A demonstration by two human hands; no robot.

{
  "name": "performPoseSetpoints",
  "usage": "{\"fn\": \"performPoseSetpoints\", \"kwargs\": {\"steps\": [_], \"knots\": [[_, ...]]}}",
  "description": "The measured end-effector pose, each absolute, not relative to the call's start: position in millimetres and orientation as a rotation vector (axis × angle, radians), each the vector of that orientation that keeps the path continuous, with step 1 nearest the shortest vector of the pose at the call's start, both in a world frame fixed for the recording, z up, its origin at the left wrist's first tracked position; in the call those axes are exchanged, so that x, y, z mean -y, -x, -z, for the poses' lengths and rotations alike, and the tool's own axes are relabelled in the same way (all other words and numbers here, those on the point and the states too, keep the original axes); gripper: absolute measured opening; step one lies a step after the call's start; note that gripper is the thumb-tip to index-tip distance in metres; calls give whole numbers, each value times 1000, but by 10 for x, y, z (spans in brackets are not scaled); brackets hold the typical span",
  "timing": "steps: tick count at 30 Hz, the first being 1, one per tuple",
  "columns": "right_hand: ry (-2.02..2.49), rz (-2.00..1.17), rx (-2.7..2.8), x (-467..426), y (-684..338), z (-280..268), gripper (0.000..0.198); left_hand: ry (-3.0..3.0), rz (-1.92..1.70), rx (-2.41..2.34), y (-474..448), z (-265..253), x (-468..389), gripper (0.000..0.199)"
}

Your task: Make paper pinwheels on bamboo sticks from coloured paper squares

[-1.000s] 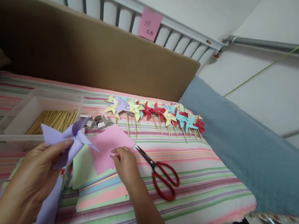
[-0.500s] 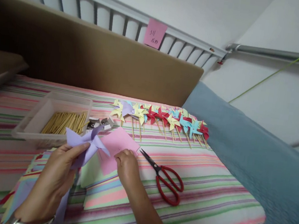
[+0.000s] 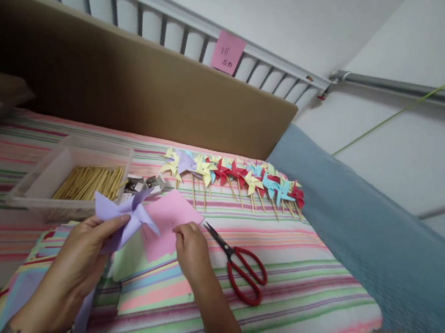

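My left hand (image 3: 89,244) pinches a folded purple paper pinwheel (image 3: 124,218) at its middle, thumb on top. My right hand (image 3: 193,249) is closed in a pinch over a pink paper sheet (image 3: 170,211); whatever sits between the fingertips is too small to name. Under the pink sheet lies a fanned stack of coloured paper (image 3: 154,293), with a pale green sheet (image 3: 126,263) at its left. More coloured paper (image 3: 26,277) is partly hidden under my left forearm. Right of my right hand, red-handled scissors (image 3: 237,260) rest on the striped cloth with their blades pointing up-left.
A clear plastic box (image 3: 38,179) holds many thin wooden sticks (image 3: 90,181). Small boxes (image 3: 154,183) of dark metal bits stand beside it. Several finished pinwheels (image 3: 240,173) on sticks lie in a row at the back, before a brown board (image 3: 135,85).
The view has shifted slightly, so most things sit a little further left. Both hands keep nearly the same pose, the left still holding the purple pinwheel.
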State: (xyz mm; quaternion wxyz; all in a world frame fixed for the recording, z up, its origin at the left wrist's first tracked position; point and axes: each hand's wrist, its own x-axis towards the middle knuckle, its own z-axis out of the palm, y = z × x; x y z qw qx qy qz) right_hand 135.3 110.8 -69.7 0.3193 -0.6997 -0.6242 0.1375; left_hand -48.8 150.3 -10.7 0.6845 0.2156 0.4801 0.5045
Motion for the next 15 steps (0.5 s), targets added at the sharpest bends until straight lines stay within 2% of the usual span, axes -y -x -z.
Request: {"fn": "performPoseSetpoints", "kwargs": {"steps": [7,15], "knots": [[1401,-870,914,-1146,-1487,664,7,-508,-1055,-1067,361,170,-1477,15],[1067,-1158,565,-1085,-1451,417,13,-551,-993,-1049,310,316,-1459,16]]}}
